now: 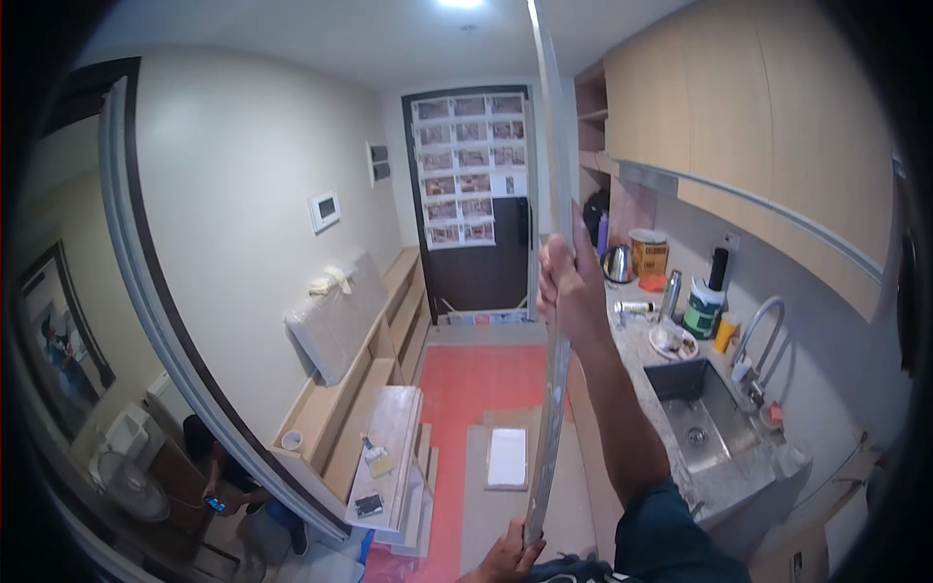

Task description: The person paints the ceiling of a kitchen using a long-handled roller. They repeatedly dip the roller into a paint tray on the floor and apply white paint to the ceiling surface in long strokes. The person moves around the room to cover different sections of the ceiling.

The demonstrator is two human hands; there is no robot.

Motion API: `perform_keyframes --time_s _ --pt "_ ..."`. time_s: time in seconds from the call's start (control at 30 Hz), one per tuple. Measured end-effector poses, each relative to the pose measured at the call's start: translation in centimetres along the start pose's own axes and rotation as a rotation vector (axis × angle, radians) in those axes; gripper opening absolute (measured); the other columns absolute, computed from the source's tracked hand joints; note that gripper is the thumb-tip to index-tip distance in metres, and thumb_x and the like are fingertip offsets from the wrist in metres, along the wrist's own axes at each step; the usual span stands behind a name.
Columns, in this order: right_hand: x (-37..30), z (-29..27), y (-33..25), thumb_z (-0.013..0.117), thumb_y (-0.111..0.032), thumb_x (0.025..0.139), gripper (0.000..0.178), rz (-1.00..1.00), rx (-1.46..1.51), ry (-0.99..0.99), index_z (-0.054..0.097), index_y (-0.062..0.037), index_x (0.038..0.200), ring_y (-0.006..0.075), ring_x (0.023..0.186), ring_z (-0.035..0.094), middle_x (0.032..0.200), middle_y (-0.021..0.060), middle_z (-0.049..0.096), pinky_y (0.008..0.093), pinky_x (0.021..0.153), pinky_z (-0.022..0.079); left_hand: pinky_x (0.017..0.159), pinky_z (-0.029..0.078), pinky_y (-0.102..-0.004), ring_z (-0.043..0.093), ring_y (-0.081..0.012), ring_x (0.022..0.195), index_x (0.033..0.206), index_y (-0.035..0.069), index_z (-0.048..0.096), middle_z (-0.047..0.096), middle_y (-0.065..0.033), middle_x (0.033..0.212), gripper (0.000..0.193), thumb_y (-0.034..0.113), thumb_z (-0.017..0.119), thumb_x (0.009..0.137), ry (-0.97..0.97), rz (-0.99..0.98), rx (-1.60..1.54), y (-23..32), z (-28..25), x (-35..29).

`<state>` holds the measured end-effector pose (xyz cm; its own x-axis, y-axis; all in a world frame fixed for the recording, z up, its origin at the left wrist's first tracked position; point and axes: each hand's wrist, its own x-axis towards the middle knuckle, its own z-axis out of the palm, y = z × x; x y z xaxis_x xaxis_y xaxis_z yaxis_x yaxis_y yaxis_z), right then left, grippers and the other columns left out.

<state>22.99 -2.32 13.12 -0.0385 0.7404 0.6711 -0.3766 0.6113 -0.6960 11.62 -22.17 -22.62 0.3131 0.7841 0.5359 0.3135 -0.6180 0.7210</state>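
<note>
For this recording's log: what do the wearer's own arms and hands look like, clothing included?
The right hand is bare, with no glove, watch or bracelet visible. The right arm wears a dark blue-green short sleeve, leaving the forearm uncovered. The left hand is gloveless too; its sleeve is out of view.

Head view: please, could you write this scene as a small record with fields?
Left hand: grips long strip, low in view
Right hand: grips the same strip, higher up
Strip position: nearly upright, runs past top of view
Counter: sink, kettle
White bench: paintbrush
Floor: red covering, white panel
</note>
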Motion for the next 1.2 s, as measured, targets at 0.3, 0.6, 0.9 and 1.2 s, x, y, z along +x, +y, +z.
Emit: perform_keyframes --time_s 0.3,0.6,0.9,1.2 --pt "7.9 -0.7 -0.2 0.041 -0.014 0.106 0.056 0.065 0.032 0.027 0.021 -0.0222 0.157 0.0025 0.050 0.034 0.079 -0.0038 0.045 0.0204 0.040 0.031 0.058 0.047 -0.0384 0.062 -0.0266 0.063 0.127 -0.003 0.037 0.058 -0.0152 0.075 0.040 0.021 0.054 0.100 -0.048 -0.221 -0.368 4.5 -3.4 7.3" --pt "6.1 0.4 0.5 0.040 -0.014 0.106 0.052 0.038 0.020 -0.019 0.024 -0.0206 0.155 0.0028 0.050 0.035 0.080 -0.0029 0.045 0.0200 0.042 0.033 0.075 0.048 -0.0470 0.058 -0.0419 0.089 0.131 -0.005 0.041 0.052 -0.0270 0.106 0.042 0.018 0.049 0.097 -0.008 -0.168 -0.179 2.1 -2.7 5.1" --pt "12.8 0.0 2.2 0.042 -0.018 0.106 0.057 0.075 0.046 0.008 0.017 -0.0215 0.157 0.0031 0.049 0.035 0.078 -0.0028 0.044 0.0205 0.040 0.032 0.059 0.044 -0.0366 0.055 -0.0211 0.063 0.131 -0.004 0.037 0.052 -0.0112 0.074 0.045 0.027 0.053 0.102 0.005 -0.162 -0.300 4.0 -8.0 11.1" --pt "8.6 -1.0 3.1 0.043 -0.020 0.106 0.056 0.078 0.037 -0.011 0.019 -0.0287 0.156 0.0032 0.050 0.034 0.078 -0.0029 0.043 0.0197 0.041 0.031 0.078 0.047 -0.0449 0.057 -0.0410 0.086 0.135 -0.005 0.037 0.051 -0.0260 0.100 0.048 0.023 0.052 0.099 0.122 0.061 -0.010 1.0 -3.4 7.9"
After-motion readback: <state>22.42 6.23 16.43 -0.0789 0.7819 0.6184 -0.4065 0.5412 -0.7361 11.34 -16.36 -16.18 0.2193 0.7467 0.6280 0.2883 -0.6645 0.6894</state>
